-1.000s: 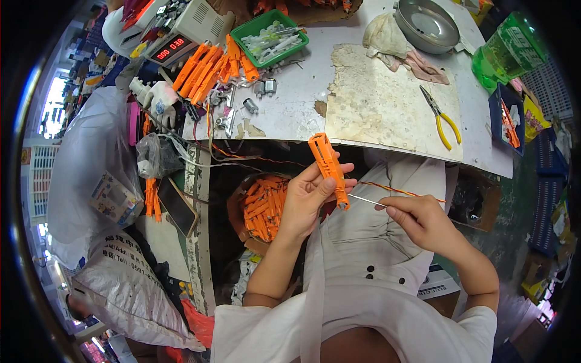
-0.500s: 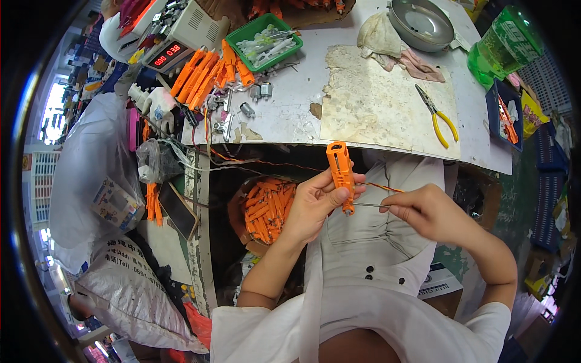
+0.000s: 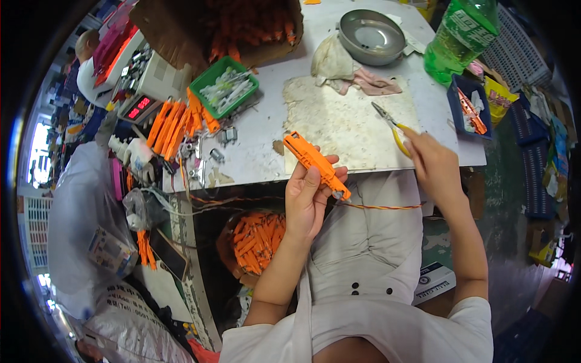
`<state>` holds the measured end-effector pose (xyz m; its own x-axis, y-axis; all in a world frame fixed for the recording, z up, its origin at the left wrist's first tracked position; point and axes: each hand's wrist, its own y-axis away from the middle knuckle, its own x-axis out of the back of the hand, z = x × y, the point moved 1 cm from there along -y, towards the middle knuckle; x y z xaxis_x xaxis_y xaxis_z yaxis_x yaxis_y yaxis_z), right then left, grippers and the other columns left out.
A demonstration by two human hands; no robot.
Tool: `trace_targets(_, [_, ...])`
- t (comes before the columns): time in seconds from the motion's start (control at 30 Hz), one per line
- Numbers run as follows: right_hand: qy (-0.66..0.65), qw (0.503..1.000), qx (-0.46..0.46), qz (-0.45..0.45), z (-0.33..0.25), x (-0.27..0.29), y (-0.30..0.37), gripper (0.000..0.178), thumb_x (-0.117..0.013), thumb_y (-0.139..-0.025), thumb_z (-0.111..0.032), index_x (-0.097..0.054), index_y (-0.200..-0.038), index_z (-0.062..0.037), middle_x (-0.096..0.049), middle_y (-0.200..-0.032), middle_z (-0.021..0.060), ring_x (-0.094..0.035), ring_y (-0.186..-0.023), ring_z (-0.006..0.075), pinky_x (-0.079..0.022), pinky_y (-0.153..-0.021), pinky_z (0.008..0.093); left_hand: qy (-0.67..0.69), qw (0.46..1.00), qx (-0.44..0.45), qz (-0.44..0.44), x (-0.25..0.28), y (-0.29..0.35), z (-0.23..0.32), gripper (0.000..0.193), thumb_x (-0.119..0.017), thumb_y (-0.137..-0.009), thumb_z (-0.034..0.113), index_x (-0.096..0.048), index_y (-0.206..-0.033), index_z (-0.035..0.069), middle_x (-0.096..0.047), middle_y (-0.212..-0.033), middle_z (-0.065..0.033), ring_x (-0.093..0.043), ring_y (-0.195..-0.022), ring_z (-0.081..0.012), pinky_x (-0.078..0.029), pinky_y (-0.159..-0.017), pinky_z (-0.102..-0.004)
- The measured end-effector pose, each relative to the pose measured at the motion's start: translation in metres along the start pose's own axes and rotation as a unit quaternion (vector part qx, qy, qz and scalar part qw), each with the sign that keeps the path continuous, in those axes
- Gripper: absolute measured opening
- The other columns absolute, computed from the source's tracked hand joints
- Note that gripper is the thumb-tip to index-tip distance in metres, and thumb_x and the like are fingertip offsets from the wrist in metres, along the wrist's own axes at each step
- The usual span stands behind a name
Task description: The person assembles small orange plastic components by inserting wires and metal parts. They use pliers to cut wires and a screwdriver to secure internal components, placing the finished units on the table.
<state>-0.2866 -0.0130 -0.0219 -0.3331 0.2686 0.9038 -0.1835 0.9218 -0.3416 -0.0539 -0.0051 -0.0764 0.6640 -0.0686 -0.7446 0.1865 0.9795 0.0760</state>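
Note:
My left hand (image 3: pixel 308 202) is closed around a long orange plastic housing (image 3: pixel 316 164), held tilted over the table's front edge. A twisted red-and-yellow wire (image 3: pixel 381 207) trails right from the housing's lower end, across my lap. On the table at the right lie pliers (image 3: pixel 398 140) with yellow handles and metal jaws. Over their handles is my right hand (image 3: pixel 437 166), its fingertips curled on the right-hand handle, which they partly hide. The left-hand handle shows outside the fingers.
A green basket (image 3: pixel 241 104) of small clear parts stands back left, beside orange housings (image 3: pixel 172 128) and small motors (image 3: pixel 227 135). A metal bowl (image 3: pixel 387 59), a cloth (image 3: pixel 334 60), a green bottle (image 3: pixel 457 39) and a blue tray (image 3: pixel 458 124) are farther right. Below is a box of orange parts (image 3: pixel 259 245).
My right hand has left the wire and a thin metal rod near the housing and moved up to the pliers. My left hand has tilted the housing leftward. The view has shifted.

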Motion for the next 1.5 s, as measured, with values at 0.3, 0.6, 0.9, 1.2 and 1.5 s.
trace_targets(0.3, [-0.266, 0.964, -0.018, -0.005, -0.017, -0.018, -0.015, 0.034, -0.061, -0.086, -0.020, -0.058, -0.117, -0.0044, -0.061, -0.100, 0.0141, -0.055, -0.098, 0.0287, -0.041, -0.088, 0.0376, 0.032, 0.999, -0.036, 0.008, -0.020, -0.030, -0.029, 0.050, -0.051, -0.095, 0.026, -0.033, -0.136, 0.005, -0.047, -0.131, -0.0186, -0.045, -0.124, -0.0312, -0.036, -0.107, -0.0444])
trace_targets(0.6, [-0.335, 0.937, 0.008, -0.102, -0.043, -0.043, -0.031, 0.041, -0.062, -0.082, -0.013, -0.053, -0.120, -0.0011, -0.062, -0.098, 0.0141, -0.057, -0.091, 0.0291, -0.045, -0.082, 0.0361, -0.045, 0.998, -0.040, -0.002, -0.021, -0.025, -0.021, 0.056, -0.047, -0.096, 0.011, -0.018, -0.144, 0.003, -0.030, -0.146, -0.0167, -0.035, -0.132, -0.0243, -0.030, -0.109, -0.0364])
trace_targets(0.9, [-0.213, 0.962, 0.144, -0.094, -0.025, -0.055, -0.034, 0.029, -0.064, -0.079, -0.011, -0.061, -0.106, -0.0021, -0.059, -0.100, 0.0116, -0.053, -0.097, 0.0282, -0.043, -0.085, 0.0371, -0.533, 0.808, -0.241, 0.071, 0.026, -0.015, 0.037, 0.050, -0.056, -0.090, 0.009, -0.039, -0.136, -0.001, -0.039, -0.141, -0.0140, -0.030, -0.136, -0.0261, -0.021, -0.112, -0.0377])
trace_targets(1.2, [-0.395, 0.911, -0.057, -0.107, -0.011, -0.053, -0.060, 0.030, -0.063, -0.083, -0.019, -0.062, -0.108, -0.0028, -0.060, -0.100, 0.0114, -0.053, -0.097, 0.0278, -0.042, -0.086, 0.0358, -0.668, 0.717, -0.199, -0.004, 0.018, -0.025, 0.042, 0.041, -0.066, -0.082, 0.011, -0.056, -0.120, 0.001, -0.056, -0.123, -0.0144, -0.039, -0.130, -0.0329, -0.028, -0.107, -0.0424])
trace_targets(1.5, [-0.217, 0.971, 0.101, 0.028, -0.022, -0.062, -0.044, 0.026, -0.068, -0.077, -0.018, -0.063, -0.099, -0.0053, -0.058, -0.102, 0.0089, -0.050, -0.104, 0.0288, -0.037, -0.092, 0.0413, -0.737, 0.632, -0.236, -0.040, 0.024, -0.034, 0.036, 0.020, -0.066, -0.080, 0.010, -0.067, -0.099, 0.004, -0.064, -0.106, -0.0072, -0.046, -0.122, -0.0329, -0.017, -0.109, -0.0522])
